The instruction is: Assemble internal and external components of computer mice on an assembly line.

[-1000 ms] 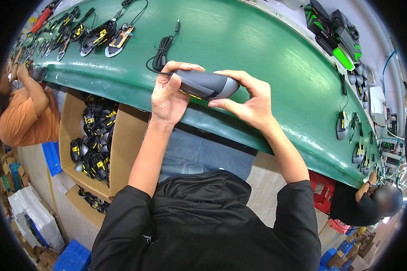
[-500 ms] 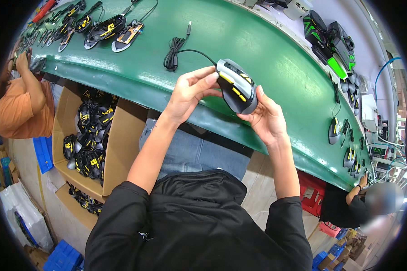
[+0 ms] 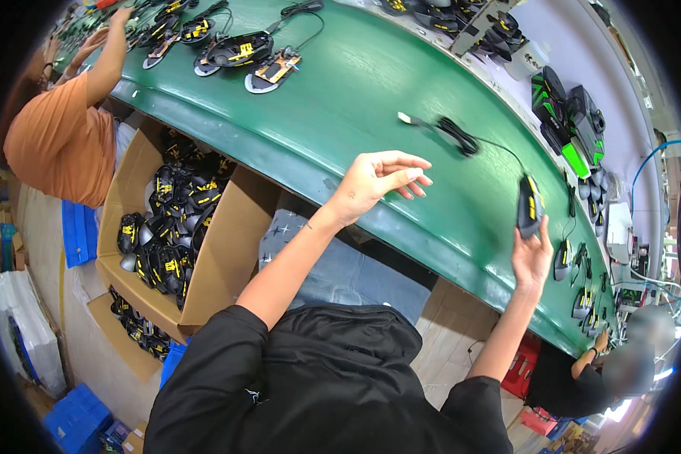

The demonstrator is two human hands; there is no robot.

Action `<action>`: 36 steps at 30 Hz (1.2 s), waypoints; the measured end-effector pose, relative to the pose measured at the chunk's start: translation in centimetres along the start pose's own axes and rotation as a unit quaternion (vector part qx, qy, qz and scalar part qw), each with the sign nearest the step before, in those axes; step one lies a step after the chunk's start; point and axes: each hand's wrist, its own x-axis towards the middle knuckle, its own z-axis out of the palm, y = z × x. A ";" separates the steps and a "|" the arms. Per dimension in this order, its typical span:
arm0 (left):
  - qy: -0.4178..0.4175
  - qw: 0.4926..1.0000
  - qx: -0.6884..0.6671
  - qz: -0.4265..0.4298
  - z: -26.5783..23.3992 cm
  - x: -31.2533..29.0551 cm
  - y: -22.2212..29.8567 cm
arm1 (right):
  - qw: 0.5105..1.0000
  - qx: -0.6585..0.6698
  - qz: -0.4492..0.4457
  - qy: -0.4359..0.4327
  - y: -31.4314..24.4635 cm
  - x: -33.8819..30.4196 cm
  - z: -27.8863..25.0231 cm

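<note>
A black and grey computer mouse (image 3: pixel 530 206) with yellow side buttons is at the right part of the green bench. My right hand (image 3: pixel 532 257) grips it by its near end. From its far end a thin cable leads to a black tied bundle (image 3: pixel 457 135), blurred, with a pale plug at its left. My left hand (image 3: pixel 386 183) hovers over the near edge of the green bench (image 3: pixel 340 113), its fingers loosely stretched and nothing in them.
Opened mouse halves (image 3: pixel 238 51) lie at the far left. A cardboard box (image 3: pixel 234 242) full of mouse parts stands below the bench edge. More wired mice (image 3: pixel 562 259) lie farther right. A person in orange (image 3: pixel 57 147) works at left, another in black (image 3: pixel 564 386) at right.
The mouse has moved from between both hands to the right, in my right hand alone, its cable trailing. My left hand has let go of it. The view has shifted.
</note>
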 end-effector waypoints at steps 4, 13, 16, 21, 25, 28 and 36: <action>0.036 0.999 -0.012 0.012 0.2 0.1 0.1 | 0.959 -0.157 -0.150 0.185 -3.6 -0.3 -5.2; 0.403 0.679 0.577 0.211 -11.1 -0.6 5.9 | 0.604 -0.671 -0.071 0.424 -4.8 -0.6 -3.4; 0.402 0.627 0.634 0.210 -14.0 0.1 6.3 | 0.363 -0.809 -0.228 0.402 -3.8 0.5 -1.5; 0.374 0.597 0.691 0.162 -12.8 -0.2 5.6 | 0.468 -0.685 -0.558 0.023 6.9 3.6 20.3; 0.355 0.568 0.730 0.138 -13.5 0.3 5.0 | 0.480 -0.540 -0.623 -0.300 16.4 6.6 36.1; 0.331 0.611 0.699 0.170 -13.5 1.9 4.6 | 0.451 -0.576 -0.554 -0.399 21.1 11.3 42.8; 0.369 0.592 0.700 0.152 -13.5 0.9 4.6 | 0.574 -0.624 -0.424 -0.317 23.1 11.2 43.4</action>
